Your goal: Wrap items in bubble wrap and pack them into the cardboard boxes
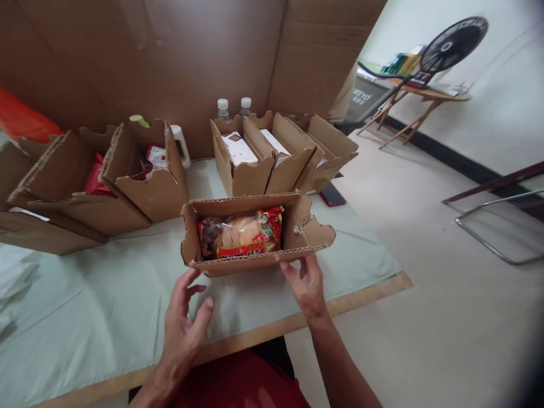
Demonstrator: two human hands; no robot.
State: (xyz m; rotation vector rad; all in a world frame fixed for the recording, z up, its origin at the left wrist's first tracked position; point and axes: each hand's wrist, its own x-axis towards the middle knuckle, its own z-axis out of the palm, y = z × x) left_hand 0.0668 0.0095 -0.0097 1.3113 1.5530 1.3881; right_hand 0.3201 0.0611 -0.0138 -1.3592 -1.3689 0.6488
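Observation:
An open cardboard box [259,262] stands crosswise on the green tablecloth in front of me. Red and clear food packets [246,233] lie inside it, towards its left and middle. My left hand [186,317] is at the box's lower left corner, thumb and fingers apart, with nothing held in it. At the near right side of the box, my right hand [306,286] touches the cardboard with its fingertips; its thumb and fingers are spread, and part of the fingers is hidden behind the box wall.
Several cardboard boxes [148,198] with packets stand at the left. More boxes [250,180] with white items stand behind, near two capped bottles [222,109]. A dark phone [332,194] lies right of them. The table's wooden edge [369,293] runs in front.

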